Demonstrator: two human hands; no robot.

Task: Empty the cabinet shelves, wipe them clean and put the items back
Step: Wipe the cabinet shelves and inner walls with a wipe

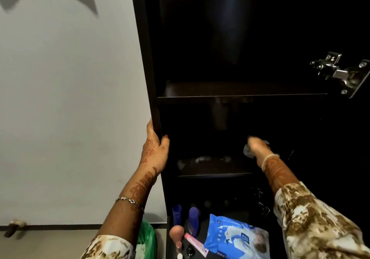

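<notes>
Cabinet (154, 90) dark, smooth, perhaps laminate; hinge (338, 72) shiny metal; wipes pack (236, 236) glossy plastic.

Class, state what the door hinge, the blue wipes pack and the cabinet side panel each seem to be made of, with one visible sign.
Door hinge: metal, likely plated steel; bright silvery glints, screw heads.
Blue wipes pack: soft plastic film; glossy creases.
Cabinet side panel: probably laminated board, dark and smooth; core not visible.

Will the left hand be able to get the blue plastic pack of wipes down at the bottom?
Probably yes. The left hand grips the dark cabinet side panel, so it must let go first. The blue plastic pack of wipes lies uncovered below, with only a pink tube beside it.
</notes>
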